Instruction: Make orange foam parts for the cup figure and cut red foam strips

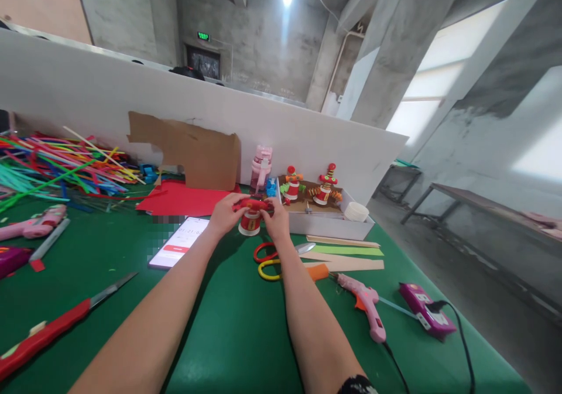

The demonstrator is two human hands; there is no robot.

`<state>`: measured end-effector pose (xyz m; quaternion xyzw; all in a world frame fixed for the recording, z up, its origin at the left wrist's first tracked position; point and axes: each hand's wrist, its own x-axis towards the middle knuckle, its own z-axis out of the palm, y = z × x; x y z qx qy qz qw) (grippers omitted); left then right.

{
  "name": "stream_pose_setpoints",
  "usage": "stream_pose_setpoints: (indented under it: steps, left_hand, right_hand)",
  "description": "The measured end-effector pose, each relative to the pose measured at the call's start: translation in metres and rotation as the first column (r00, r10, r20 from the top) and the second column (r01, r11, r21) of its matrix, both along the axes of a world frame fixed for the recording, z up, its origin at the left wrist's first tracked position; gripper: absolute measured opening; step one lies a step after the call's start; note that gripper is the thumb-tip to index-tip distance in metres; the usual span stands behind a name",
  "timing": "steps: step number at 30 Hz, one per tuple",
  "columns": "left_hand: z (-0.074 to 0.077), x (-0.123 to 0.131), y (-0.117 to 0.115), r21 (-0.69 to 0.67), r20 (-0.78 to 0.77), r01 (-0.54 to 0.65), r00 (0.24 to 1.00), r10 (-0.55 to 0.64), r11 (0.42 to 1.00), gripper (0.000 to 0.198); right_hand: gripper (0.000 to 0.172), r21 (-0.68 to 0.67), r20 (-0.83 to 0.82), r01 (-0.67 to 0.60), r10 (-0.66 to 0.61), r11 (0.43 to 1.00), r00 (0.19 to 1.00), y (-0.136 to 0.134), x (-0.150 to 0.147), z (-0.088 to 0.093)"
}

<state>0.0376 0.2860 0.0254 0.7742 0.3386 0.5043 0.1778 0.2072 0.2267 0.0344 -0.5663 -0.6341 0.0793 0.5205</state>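
In the middle of the green table stands a small red-and-white paper cup figure [250, 224] with a red piece on top. My left hand [225, 213] pinches the red top piece from the left. On the other side, my right hand [277, 218] closes its fingers on the same piece. The fingers partly cover the top, so its exact shape is hard to make out. Behind my right hand, two finished-looking cup figures, one [292, 190] with green sides and one [324, 194] with orange spiral sides, stand in a white box [329, 225].
Scissors [306, 247] lie by my right forearm, near paper strips [346, 250]. A pink glue gun [364, 303] and purple power strip [428, 312] sit at right. Left are a phone [182, 242], red knife [52, 332], red paper [184, 201] and pipe cleaners [57, 163]. A pink bottle [261, 168] stands behind.
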Motion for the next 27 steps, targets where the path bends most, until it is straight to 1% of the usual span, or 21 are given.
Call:
stream_pose_setpoints:
  steps: [10, 16, 22, 25, 27]
  left_hand:
    - [-0.004, 0.004, -0.001, 0.063, -0.06, -0.016, 0.998, 0.02, 0.998, 0.032]
    - [-0.004, 0.003, 0.0, 0.095, -0.072, 0.002, 0.997, 0.005, 0.995, 0.036]
    - [-0.005, 0.005, 0.0, 0.109, -0.079, 0.01, 0.997, -0.002, 0.994, 0.033]
    - [-0.004, 0.005, -0.001, 0.112, -0.076, 0.005, 0.997, 0.004, 0.994, 0.039]
    - [-0.003, 0.004, -0.002, 0.116, -0.065, -0.009, 0.998, 0.016, 0.993, 0.051]
  right_hand:
    - [0.023, -0.022, 0.035, 0.026, -0.025, 0.999, 0.999, 0.002, 0.001, -0.008]
    - [0.026, -0.015, 0.032, 0.029, -0.029, 0.999, 0.999, 0.004, 0.002, -0.01]
    - [0.024, -0.01, 0.045, 0.037, -0.036, 0.999, 0.998, 0.003, 0.003, -0.011]
    - [0.027, -0.006, 0.043, 0.04, -0.04, 0.999, 0.998, 0.003, 0.002, -0.011]
    - [0.03, -0.001, 0.04, 0.044, -0.044, 0.999, 0.998, 0.003, 0.002, -0.011]
